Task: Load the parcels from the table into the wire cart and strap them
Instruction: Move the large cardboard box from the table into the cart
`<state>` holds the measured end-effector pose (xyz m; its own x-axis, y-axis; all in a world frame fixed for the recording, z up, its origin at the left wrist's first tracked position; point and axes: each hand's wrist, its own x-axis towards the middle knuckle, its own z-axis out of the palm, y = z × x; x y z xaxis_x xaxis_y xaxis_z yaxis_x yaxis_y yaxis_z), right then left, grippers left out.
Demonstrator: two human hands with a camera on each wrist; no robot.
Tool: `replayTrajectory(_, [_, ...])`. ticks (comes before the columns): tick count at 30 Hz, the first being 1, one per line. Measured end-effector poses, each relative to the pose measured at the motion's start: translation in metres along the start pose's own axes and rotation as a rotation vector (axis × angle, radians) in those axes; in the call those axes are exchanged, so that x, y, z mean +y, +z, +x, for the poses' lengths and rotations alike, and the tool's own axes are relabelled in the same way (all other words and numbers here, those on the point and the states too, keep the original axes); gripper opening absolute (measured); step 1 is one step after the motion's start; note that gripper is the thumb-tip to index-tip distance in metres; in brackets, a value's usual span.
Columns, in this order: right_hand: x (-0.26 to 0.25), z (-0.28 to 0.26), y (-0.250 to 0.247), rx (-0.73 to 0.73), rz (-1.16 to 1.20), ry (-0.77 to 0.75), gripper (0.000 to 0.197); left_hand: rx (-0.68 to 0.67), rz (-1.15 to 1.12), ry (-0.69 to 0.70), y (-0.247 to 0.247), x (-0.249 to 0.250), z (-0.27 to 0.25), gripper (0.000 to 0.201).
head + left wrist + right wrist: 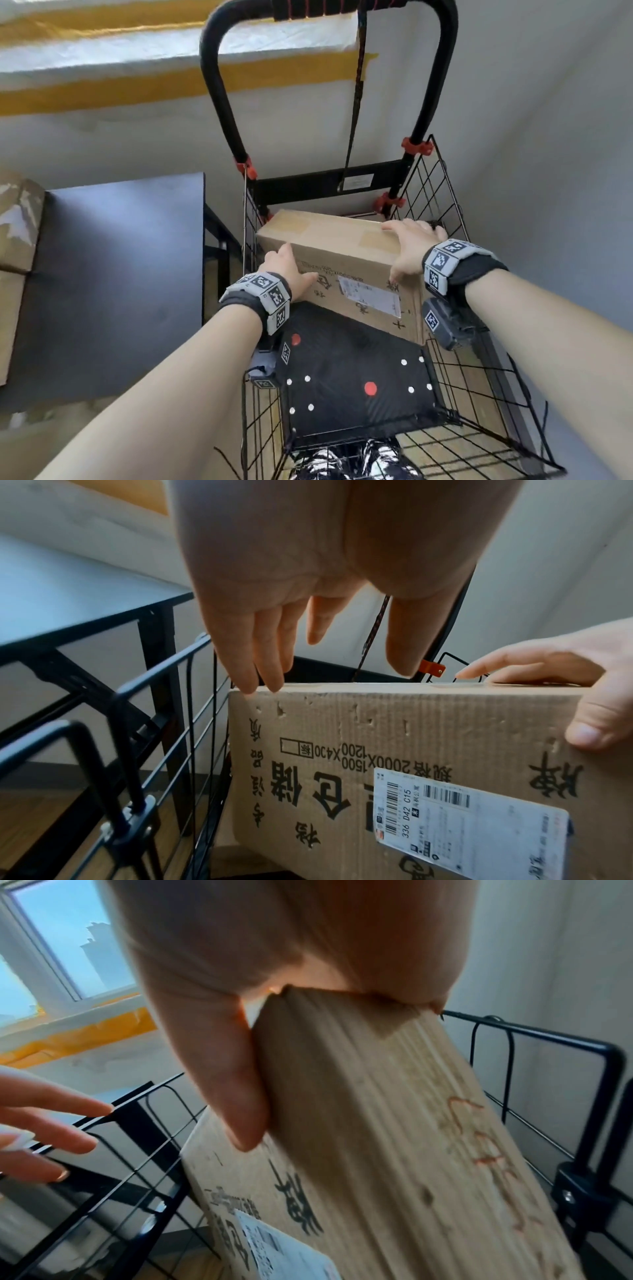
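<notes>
A brown cardboard box (342, 260) with a white shipping label stands on edge at the back of the black wire cart (479, 377). My right hand (407, 246) grips its top right corner, thumb (236, 1091) on the front face and fingers over the top. My left hand (291, 270) has straight fingers; two fingertips (270, 683) touch the box's top left edge (260, 693). A black parcel (352, 377) with white and red dots lies flat in the cart in front of the box. A dark strap (356, 102) hangs from the cart handle (219, 85).
A dark table (120, 274) stands left of the cart, close to its side wall. Another cardboard parcel (17, 240) sits at the table's left end. A pale wall and a windowsill with yellow tape are behind the cart. Patterned trouser legs show below the cart's near edge.
</notes>
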<state>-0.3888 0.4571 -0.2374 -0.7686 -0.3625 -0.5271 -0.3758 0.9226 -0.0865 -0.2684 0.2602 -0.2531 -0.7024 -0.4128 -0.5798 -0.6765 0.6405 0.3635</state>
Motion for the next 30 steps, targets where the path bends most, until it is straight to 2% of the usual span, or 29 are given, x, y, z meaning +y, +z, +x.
replayTrajectory(6, [0.014,0.053,-0.006,-0.120,-0.063,-0.033,0.102,-0.072,0.005,-0.014,0.015,0.009,0.023,0.082])
replayTrajectory(12, [0.019,0.109,-0.016,-0.202,-0.110,-0.106,0.097,-0.084,-0.014,-0.056,0.023,0.013,0.051,0.079])
replayTrajectory(15, [0.029,0.134,-0.015,-0.129,-0.045,-0.040,0.069,-0.086,0.000,-0.077,0.029,0.018,0.067,0.079])
replayTrajectory(17, [0.032,0.148,-0.004,-0.017,0.048,-0.006,0.063,-0.090,-0.001,-0.085,0.034,0.021,0.077,0.078])
replayTrajectory(20, [0.025,0.157,0.024,0.021,0.094,-0.017,0.071,-0.104,-0.022,-0.101,0.045,0.021,0.094,0.077])
replayTrajectory(24, [0.023,0.159,0.070,0.064,0.094,0.059,0.080,-0.100,-0.059,-0.181,0.066,0.012,0.118,0.077])
replayTrajectory(30, [0.041,0.167,0.128,0.089,0.285,0.326,0.091,0.039,-0.068,-0.330,0.095,-0.011,0.156,0.076])
